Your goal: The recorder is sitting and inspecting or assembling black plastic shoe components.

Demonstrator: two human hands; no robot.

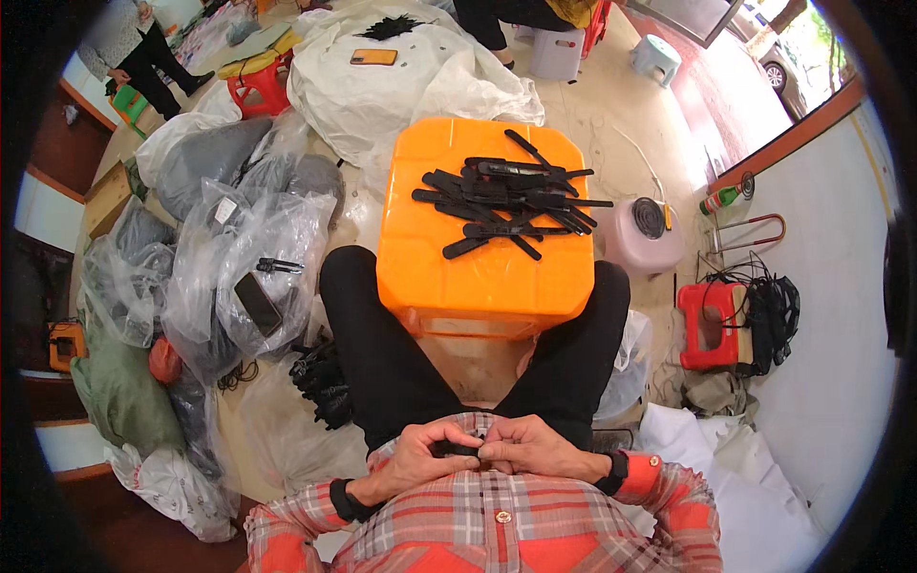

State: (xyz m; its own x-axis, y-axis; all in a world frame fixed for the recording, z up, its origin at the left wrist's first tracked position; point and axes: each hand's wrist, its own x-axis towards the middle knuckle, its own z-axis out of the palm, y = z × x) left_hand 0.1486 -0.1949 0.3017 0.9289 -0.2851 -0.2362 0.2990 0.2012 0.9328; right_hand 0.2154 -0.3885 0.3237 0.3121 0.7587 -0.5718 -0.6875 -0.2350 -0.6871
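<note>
the orange stool [478, 296] is smooth, glossy plastic; the strips [506, 201] look mostly matt, with shiny spots. the bags [196, 253] are crinkled, glossy, see-through plastic film. the shirt [430, 525] is soft-looking woven cloth, the trousers [382, 353] matt cloth. the phone [258, 304] has a glossy face, the bottle [720, 199] looks like shiny glass, and the floor [592, 115] is smooth and polished.
</note>
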